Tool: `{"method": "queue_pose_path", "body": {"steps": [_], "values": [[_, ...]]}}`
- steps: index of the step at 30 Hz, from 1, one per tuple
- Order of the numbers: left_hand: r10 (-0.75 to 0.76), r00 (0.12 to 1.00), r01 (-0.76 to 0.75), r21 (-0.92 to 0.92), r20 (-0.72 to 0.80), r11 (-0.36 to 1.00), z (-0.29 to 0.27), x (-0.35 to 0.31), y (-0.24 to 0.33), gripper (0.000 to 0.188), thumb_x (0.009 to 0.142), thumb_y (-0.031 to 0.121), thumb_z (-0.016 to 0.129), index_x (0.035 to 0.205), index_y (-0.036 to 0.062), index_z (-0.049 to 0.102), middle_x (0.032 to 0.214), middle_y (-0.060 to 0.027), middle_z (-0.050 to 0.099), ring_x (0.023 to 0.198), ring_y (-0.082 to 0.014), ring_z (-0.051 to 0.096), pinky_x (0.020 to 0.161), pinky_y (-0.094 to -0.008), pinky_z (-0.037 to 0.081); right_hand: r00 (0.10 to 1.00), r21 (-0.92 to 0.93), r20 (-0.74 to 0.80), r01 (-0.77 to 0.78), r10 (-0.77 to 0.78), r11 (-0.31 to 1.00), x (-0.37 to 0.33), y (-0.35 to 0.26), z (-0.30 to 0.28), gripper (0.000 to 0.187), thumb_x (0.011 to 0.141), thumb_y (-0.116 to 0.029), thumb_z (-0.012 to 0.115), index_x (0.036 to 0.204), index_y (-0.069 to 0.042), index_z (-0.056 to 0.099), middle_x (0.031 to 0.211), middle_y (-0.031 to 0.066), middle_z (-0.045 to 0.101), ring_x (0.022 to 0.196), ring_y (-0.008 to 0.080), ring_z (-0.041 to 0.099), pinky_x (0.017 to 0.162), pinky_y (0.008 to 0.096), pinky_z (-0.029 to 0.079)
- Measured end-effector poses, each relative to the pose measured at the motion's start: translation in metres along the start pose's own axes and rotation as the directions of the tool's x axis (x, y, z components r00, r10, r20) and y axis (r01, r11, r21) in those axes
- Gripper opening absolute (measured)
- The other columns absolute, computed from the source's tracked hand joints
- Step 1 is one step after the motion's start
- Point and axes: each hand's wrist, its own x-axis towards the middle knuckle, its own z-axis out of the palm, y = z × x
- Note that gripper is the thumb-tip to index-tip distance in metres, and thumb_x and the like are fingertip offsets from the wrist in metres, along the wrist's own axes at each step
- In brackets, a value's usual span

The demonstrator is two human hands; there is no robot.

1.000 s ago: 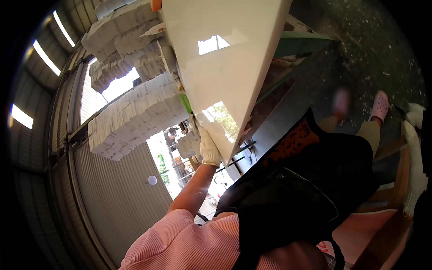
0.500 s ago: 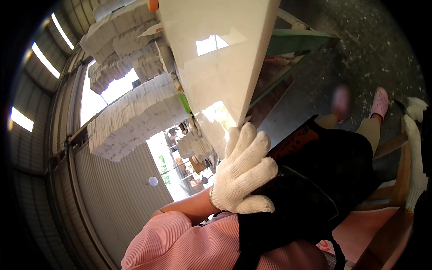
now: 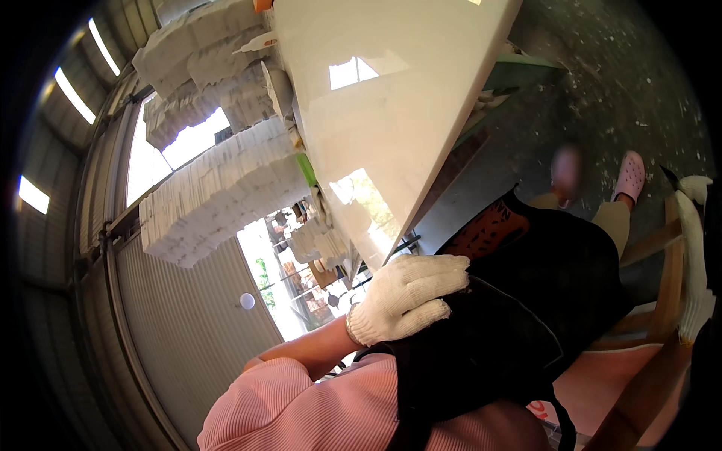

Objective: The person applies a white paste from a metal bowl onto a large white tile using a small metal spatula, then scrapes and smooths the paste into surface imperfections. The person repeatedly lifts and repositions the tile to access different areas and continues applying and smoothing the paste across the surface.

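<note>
My left hand (image 3: 410, 297): flat over black apron (image 3: 519, 308), fingers extended, no object visible. Glossy white slab (image 3: 383, 135) just beyond, apparently supported by green frame (image 3: 526, 73). Right hand (image 3: 693, 270), right edge, distorted: can't tell grip.

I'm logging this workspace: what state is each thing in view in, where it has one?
left hand, gloved, fingers extended, palm hidden
white tabletop, glossy, reflecting bright patches
black apron, worn, creased
pink shoe, worn on a foot
white stacks, piled high, edges uneven
roof strips, bright
</note>
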Motion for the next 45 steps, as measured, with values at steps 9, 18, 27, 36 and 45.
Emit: {"method": "queue_pose_path", "body": {"steps": [9,18,27,36,45], "values": [[-0.316,0.941,0.298,-0.148,-0.12,0.943,-0.001,-0.043,-0.01,0.032,0.097,0.021,0.056,0.119,-0.0006,0.066,0.113,-0.0162,0.07,0.103,-0.031,0.068,0.091,-0.0383,0.052,0.998,-0.065,-0.001,-0.062,0.062,0.996,0.003,0.002,-0.005,0.018,0.088,-0.011,0.073,0.101,0.0,0.072,0.097,0.011,0.071,0.088,0.0212,0.066,0.083,0.0334,0.052],[-0.532,0.772,0.393,-0.396,-0.348,0.83,-0.002,-0.095,-0.034,0.033,0.101,0.02,0.053,0.119,-0.0051,0.065,0.107,-0.0162,0.071,0.098,-0.0236,0.068,0.088,-0.0342,0.052,0.955,0.298,-0.038,-0.271,0.295,0.915,0.014,0.081,0.005,0.031,0.099,-0.02,0.064,0.121,0.001,0.063,0.089,-0.0055,0.053,0.076,0.0036,0.044,0.069,0.0194,0.036],[-0.232,0.597,0.379,0.016,-0.768,0.925,-0.004,-0.145,-0.11,0.036,0.089,0.019,0.066,0.122,0.0058,0.065,0.124,-0.0159,0.066,0.111,-0.0346,0.063,0.096,-0.0399,0.049,0.956,0.499,-0.274,0.053,0.1,0.865,-0.007,-0.042,-0.054,0.027,0.101,-0.01,0.057,0.126,0.001,0.059,0.094,0.0015,0.061,0.081,0.0078,0.054,0.073,0.0237,0.044],[-0.105,0.52,0.337,0.091,-0.848,0.937,-0.026,-0.115,-0.231,0.051,0.086,0.028,0.068,0.133,0.0109,0.058,0.143,-0.0157,0.053,0.131,-0.038,0.05,0.105,-0.0489,0.04,0.978,0.219,0.204,0.009,-0.054,0.976,-0.044,-0.279,0.127,0.023,0.087,-0.001,0.071,0.11,0.001,0.069,0.094,0.0045,0.069,0.083,0.0084,0.062,0.074,0.0228,0.051],[-0.095,0.497,0.24,0.032,-0.863,0.97,-0.037,-0.102,-0.255,0.05,0.088,0.029,0.066,0.135,0.0109,0.058,0.146,-0.0166,0.05,0.137,-0.0417,0.042,0.111,-0.0504,0.034,0.914,-0.41,0.31,0.375,-0.26,0.831,-0.045,-0.295,0.254,0.029,0.083,-0.01,0.072,0.112,-0.012,0.072,0.092,0.0096,0.07,0.082,0.0239,0.068,0.075,0.0324,0.053]]}}
